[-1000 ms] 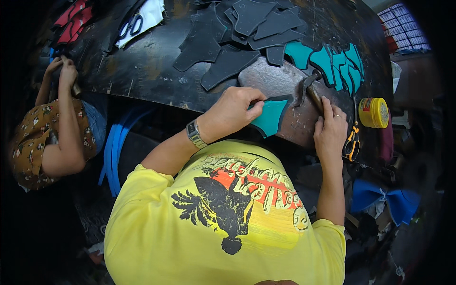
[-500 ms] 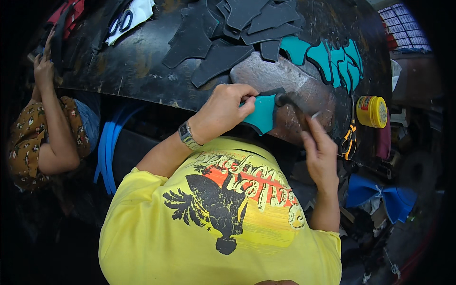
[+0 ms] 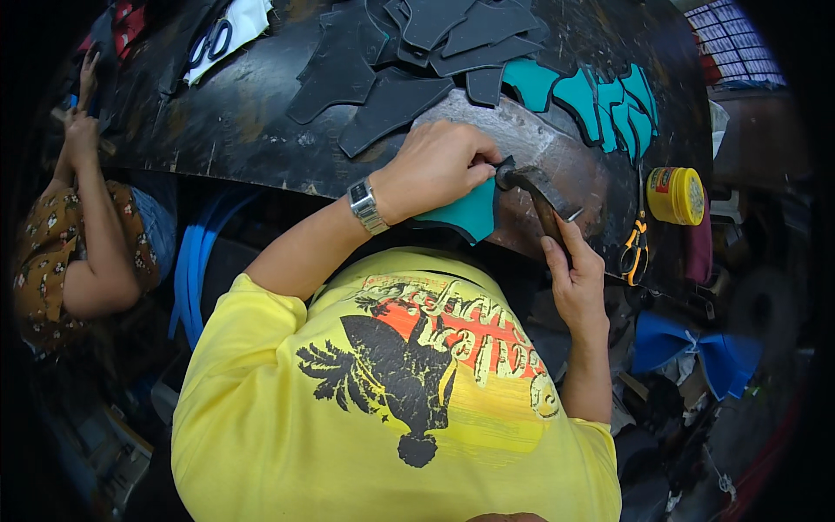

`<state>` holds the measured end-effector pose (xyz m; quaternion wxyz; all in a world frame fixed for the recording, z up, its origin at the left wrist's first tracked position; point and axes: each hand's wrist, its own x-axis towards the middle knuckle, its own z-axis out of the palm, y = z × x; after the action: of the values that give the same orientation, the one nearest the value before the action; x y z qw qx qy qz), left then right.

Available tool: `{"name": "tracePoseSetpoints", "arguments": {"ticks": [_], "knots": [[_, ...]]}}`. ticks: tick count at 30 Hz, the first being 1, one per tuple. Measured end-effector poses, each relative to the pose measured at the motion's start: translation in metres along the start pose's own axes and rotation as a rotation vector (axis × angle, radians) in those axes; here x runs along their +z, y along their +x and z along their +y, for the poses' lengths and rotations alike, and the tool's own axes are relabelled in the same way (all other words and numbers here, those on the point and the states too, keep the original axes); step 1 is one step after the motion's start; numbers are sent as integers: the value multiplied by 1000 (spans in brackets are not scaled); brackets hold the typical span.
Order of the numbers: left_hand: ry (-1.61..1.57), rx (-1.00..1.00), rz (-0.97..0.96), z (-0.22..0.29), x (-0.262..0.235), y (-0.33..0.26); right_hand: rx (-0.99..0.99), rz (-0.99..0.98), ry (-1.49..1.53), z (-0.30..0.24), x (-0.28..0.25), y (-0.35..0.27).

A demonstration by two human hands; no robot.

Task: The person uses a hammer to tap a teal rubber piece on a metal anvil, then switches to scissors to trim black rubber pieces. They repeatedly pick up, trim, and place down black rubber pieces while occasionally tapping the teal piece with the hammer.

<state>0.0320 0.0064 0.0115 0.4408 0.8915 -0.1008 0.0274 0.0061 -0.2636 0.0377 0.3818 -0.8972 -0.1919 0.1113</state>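
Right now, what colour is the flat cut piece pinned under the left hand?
Teal; the flat cut piece under the left hand shows best in the head view.

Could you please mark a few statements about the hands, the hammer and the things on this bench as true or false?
1. The left hand pins a teal piece on the metal plate. True.
2. The right hand holds scissors. False: it grips a hammer.
3. The yellow-lidded tin stands right of the hammer. True.
4. The dark cut pieces lie nearer the person than the plate. False: they lie beyond it.
5. The left wrist is bare. False: it wears a wristwatch.
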Motion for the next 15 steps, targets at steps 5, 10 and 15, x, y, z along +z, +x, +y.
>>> {"name": "tracePoseSetpoints", "arguments": {"ticks": [5, 10, 15], "knots": [[58, 205, 139, -4, 12, -16, -58, 97, 6, 3, 4, -3], [130, 266, 167, 0, 16, -22, 0, 183, 56, 2, 1, -1], [176, 274, 144, 4, 16, -24, -76, 177, 14, 0, 0, -2]]}}
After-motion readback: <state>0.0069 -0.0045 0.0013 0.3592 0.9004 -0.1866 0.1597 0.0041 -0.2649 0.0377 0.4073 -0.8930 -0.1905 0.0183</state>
